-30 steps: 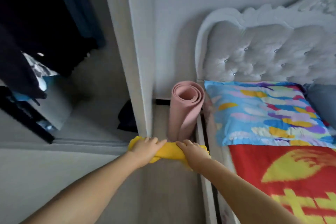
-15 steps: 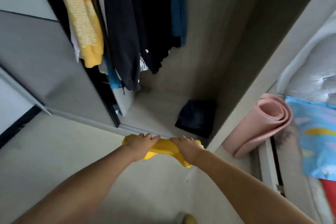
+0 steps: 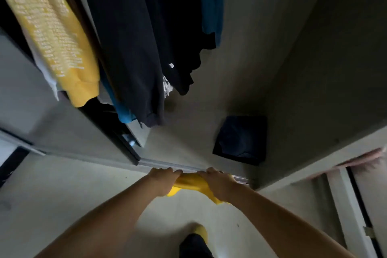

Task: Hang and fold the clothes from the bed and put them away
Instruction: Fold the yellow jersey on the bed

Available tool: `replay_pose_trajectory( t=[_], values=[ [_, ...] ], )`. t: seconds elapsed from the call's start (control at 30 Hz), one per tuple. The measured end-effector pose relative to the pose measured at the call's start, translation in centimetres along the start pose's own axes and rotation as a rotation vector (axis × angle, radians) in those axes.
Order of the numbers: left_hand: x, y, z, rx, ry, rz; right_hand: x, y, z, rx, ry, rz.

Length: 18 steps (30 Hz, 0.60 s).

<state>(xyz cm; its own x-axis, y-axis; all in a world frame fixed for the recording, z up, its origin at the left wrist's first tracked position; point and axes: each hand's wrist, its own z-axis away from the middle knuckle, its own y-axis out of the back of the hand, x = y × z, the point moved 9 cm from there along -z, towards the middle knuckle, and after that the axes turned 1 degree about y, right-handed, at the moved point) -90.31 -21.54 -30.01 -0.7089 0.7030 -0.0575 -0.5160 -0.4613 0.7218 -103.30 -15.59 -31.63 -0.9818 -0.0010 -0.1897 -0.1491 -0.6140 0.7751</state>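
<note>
A folded yellow garment [image 3: 191, 182] is stretched between both hands, just in front of the wardrobe's bottom rail [image 3: 178, 166]. My left hand [image 3: 162, 181] grips its left end and my right hand [image 3: 219, 183] grips its right end, fingers curled over the top. Most of the garment is hidden under the hands. A folded dark garment [image 3: 241, 139] lies on the wardrobe floor at the right. Above it hang a yellow printed top [image 3: 54, 37], dark clothes [image 3: 134, 37] and a teal piece [image 3: 211, 2].
The wardrobe's sliding door [image 3: 62, 128] stands at the left and its side wall [image 3: 318, 94] at the right. A pink rolled mat [image 3: 372, 158] shows at the right edge. My foot in a yellow slipper [image 3: 201, 233] is on the floor below.
The view has swung left from the bed and headboard to the open wardrobe and come closer. Both hands still hold the yellow garment, now at the wardrobe's rail.
</note>
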Motion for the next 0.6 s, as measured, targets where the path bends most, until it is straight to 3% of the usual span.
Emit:
replay_pose_trajectory(
  t=[0.43,0.6],
  values=[
    [-5.9,-1.8,-26.0,0.081,-0.154,-0.083,9.7,-2.8,-22.5,0.023,-0.137,-0.044],
    [-9.4,-0.3,-38.5,0.255,-0.111,-0.131,14.9,-1.6,-33.6,0.230,-0.158,0.008]
  ],
)
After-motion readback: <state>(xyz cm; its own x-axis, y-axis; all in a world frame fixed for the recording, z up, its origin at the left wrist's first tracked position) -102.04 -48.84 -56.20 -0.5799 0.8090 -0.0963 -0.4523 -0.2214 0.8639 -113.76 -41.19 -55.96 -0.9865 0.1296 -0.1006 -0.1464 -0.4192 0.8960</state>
